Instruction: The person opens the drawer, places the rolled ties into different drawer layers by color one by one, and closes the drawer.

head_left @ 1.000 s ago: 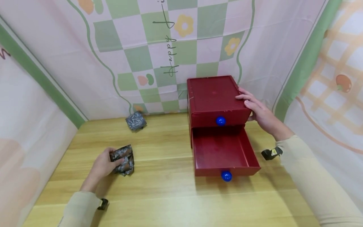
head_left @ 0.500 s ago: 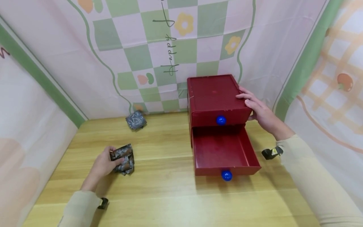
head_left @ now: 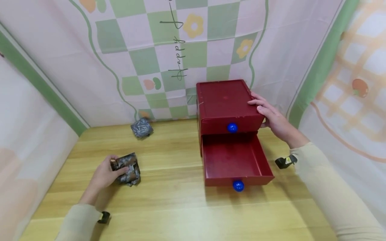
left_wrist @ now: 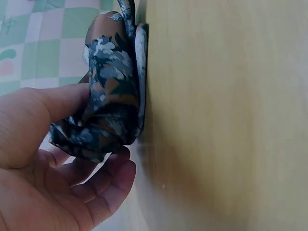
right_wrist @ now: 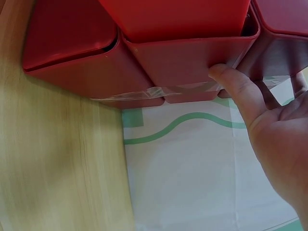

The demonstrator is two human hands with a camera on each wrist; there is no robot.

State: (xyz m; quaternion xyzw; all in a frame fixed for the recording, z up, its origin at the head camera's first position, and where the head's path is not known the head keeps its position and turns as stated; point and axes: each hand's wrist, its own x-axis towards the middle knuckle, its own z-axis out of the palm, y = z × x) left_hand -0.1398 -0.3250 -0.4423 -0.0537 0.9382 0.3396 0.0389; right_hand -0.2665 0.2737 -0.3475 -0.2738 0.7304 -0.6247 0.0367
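A printed fabric backdrop [head_left: 66,60], patterned with green checks, flowers and the sideways word "Happy", hangs behind and on both sides of a wood-grain tabletop [head_left: 169,214]. Near the tabletop's back edge, right of centre, stands a dark red plastic drawer unit [head_left: 224,98]; the right wrist view shows it built of three stacked tiers. Its middle drawer [head_left: 232,160] is pulled out toward the person, the bare red floor showing. The right hand [head_left: 277,122] holds the unit at its upper right edge, fingers bent over the top and thumb pressed to the side wall. The left hand [head_left: 102,174], at the left of the table, pinches a folded bundle [head_left: 129,170] blotched in grey, brown and dark green, thumb on one face and fingers behind; whether the bundle's whole underside touches the wood I cannot tell. A smaller dark folded packet [head_left: 141,128] with pale line markings lies farther back, near the backdrop, apart from both hands. Clear tape [right_wrist: 154,92] crosses the unit's side. Round blue knobs mark the fronts, one on the top drawer [head_left: 232,127], another on the open one.
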